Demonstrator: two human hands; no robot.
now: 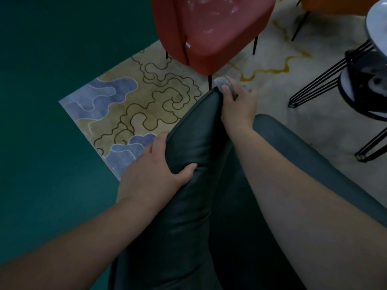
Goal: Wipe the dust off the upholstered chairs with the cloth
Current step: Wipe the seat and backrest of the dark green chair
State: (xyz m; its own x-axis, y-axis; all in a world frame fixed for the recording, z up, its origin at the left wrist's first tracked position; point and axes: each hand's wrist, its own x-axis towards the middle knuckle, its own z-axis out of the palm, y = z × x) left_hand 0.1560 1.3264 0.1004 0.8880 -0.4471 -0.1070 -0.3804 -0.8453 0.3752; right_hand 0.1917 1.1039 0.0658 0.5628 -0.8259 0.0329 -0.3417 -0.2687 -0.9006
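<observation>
A dark green upholstered chair [194, 185] fills the lower middle, seen from above and behind. My left hand [155, 166] grips the padded left edge of its back, thumb on the inner side. My right hand [236, 103] reaches over to the far tip of that same padded edge and is shut on a small grey cloth [223, 81], which presses against the tip. Most of the cloth is hidden under my fingers. A red upholstered chair [215, 32] stands just beyond, its seat marked with pale dust smudges.
A patterned rug [134, 101] in beige and blue lies under the chairs, with green floor [52, 59] to the left. A round side table on black wire legs [360, 80] stands at the right. An orange chair [335, 5] shows at the top right.
</observation>
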